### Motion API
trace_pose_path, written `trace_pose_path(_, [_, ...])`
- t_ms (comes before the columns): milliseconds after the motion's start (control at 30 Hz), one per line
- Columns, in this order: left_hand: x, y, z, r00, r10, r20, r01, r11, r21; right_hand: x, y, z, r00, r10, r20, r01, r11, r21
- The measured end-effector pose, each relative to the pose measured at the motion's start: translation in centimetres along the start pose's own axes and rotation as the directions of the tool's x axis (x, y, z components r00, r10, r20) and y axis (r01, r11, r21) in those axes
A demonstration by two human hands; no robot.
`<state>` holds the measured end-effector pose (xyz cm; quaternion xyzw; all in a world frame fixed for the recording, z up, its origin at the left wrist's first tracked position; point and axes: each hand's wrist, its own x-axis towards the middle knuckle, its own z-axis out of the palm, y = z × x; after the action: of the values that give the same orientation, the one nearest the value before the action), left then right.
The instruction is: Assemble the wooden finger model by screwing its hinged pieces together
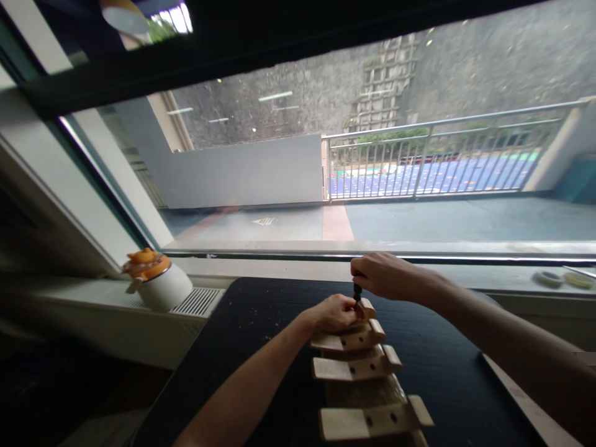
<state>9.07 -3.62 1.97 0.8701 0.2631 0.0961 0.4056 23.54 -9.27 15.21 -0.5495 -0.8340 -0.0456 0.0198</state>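
On the black tabletop lies a long wooden piece with several pale crosswise slats [342,367], each with dark holes or screw heads. My right hand [379,272] is closed around the dark handle of an upright screwdriver [357,289] above the far end of the wooden piece. Close to the screwdriver's lower end, my left hand [334,312] rests with its fingers pinched together at the farthest slat [369,308]. What those fingers hold is hidden, as is the screwdriver's tip.
The black table [261,341] has small crumbs on it and meets the window sill [279,269]. A white pot with an orange animal-shaped top [165,288] stands on the left ledge near a vent [198,302]. Rolls of tape [548,279] lie on the right sill.
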Motion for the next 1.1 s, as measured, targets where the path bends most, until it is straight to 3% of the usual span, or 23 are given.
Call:
trace_pose_path(333, [0.2, -0.6, 0.4, 1.000, -0.006, 0.025, 0.006, 1.000, -0.022, -0.7, 0.1, -0.9, 0.988, -0.093, 0.125, 0.089, 0.995, 0.037])
trace_pose_path(667, [0.6, -1.1, 0.6, 1.000, -0.015, 0.019, 0.015, 1.000, -0.001, -0.5, 0.2, 0.0, 0.995, -0.037, 0.095, 0.038, 0.999, -0.010])
trace_pose_path(1100, [0.2, -0.6, 0.4, 1.000, -0.015, 0.026, 0.014, 1.000, 0.010, -0.7, 0.4, 0.1, 0.994, -0.057, 0.094, 0.057, 0.998, 0.004])
